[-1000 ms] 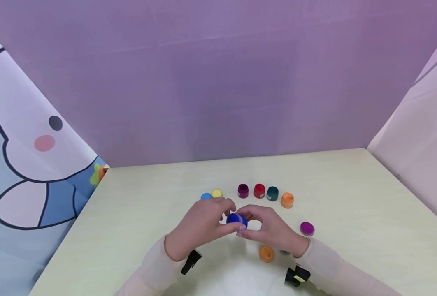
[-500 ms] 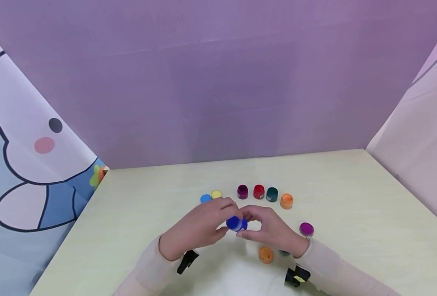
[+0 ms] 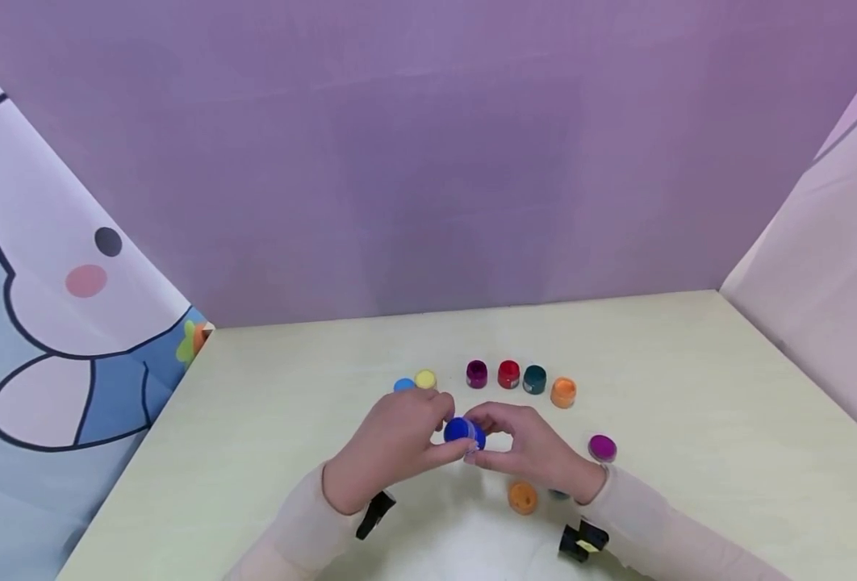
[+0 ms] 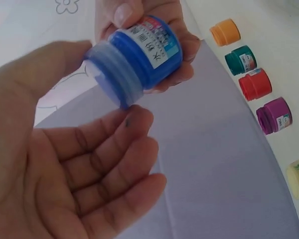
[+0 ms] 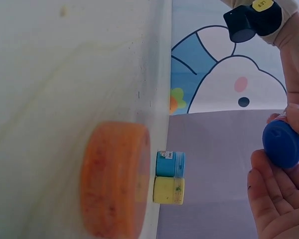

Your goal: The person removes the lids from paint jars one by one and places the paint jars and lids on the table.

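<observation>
A blue paint jar (image 3: 476,436) with a white label is held tilted above the table, between both hands. My right hand (image 3: 519,440) grips its body from the right. From the left, my left hand (image 3: 407,436) pinches the blue lid (image 4: 114,74) between thumb and forefinger, the lid sitting on the jar's mouth. In the left wrist view the other left fingers spread loosely below the lid. The right wrist view shows the round blue end of the jar amid fingers.
Behind the hands stand lidless purple (image 3: 476,374), red (image 3: 508,374), green (image 3: 534,379) and orange (image 3: 562,393) jars. Yellow (image 3: 425,379) and light blue (image 3: 403,385) jars stand left. An orange lid (image 3: 522,498) and purple lid (image 3: 602,448) lie nearer; a dark piece (image 3: 559,494) is partly hidden.
Half a second ago the left fingers reached over the lid with the thumb drawn back; now the thumb lies forward and the fingers are back, as one second ago. The right hand stays put.
</observation>
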The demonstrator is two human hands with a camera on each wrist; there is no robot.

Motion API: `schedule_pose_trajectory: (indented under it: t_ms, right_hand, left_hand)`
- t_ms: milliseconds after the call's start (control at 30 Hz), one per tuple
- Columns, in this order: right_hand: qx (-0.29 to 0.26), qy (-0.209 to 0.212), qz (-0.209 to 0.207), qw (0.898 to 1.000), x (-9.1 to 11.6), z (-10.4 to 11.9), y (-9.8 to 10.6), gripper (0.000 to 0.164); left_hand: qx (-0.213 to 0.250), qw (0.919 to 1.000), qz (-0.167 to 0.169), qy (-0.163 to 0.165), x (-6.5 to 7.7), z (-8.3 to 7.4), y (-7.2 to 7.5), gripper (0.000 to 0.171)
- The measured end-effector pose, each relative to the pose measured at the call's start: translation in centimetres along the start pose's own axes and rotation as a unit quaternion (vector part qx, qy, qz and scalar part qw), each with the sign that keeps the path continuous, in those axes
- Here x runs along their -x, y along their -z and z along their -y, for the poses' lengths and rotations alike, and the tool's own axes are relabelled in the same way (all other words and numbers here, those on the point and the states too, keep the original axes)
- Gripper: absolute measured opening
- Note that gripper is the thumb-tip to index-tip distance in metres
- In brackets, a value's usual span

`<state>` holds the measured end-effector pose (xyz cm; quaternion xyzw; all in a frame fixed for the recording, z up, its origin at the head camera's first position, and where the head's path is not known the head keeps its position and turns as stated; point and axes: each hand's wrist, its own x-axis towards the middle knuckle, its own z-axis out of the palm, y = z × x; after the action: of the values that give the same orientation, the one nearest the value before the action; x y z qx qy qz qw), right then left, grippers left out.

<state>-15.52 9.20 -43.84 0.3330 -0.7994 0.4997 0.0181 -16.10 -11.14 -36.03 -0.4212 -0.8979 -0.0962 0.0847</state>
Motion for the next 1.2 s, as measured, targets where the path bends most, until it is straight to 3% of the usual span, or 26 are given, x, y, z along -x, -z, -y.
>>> schedule_pose_trajectory:
  t_ms: [200,333,500,633,767,1200]
  right_hand:
    - [-0.002,-0.001,0.003,1.000,0.12,-0.21,-0.19,0.032]
    - [0.001,-0.002,0.006,1.000,0.14,-0.26,-0.08,0.034]
    - [-0.008,-0.014,0.007,1.000,0.10,-0.23,-0.03,0.036]
    - [-0.012,-0.021,0.006,1.000,0.03,-0.16,0.00,0.036]
    - [-0.014,-0.018,0.010,1.000,0.05,-0.16,-0.03,0.037]
    - [-0.008,-0.010,0.013,1.000,0.02,-0.32,-0.16,0.033]
  left_hand:
    - [0.011,0.9997,0.015,0.019,0.13,-0.06,-0.20,0.038]
    - [0.019,0.9996,0.016,-0.015,0.12,0.10,-0.01,0.045]
    - [0.038,0.9963,0.008,-0.077,0.19,0.26,0.28,0.042]
    - [0.042,0.9951,0.021,-0.087,0.08,0.24,0.35,0.038]
    - [0.054,0.9955,0.036,-0.070,0.12,0.29,0.29,0.031]
    - [0.053,0.9982,0.024,0.017,0.03,0.00,0.22,0.029]
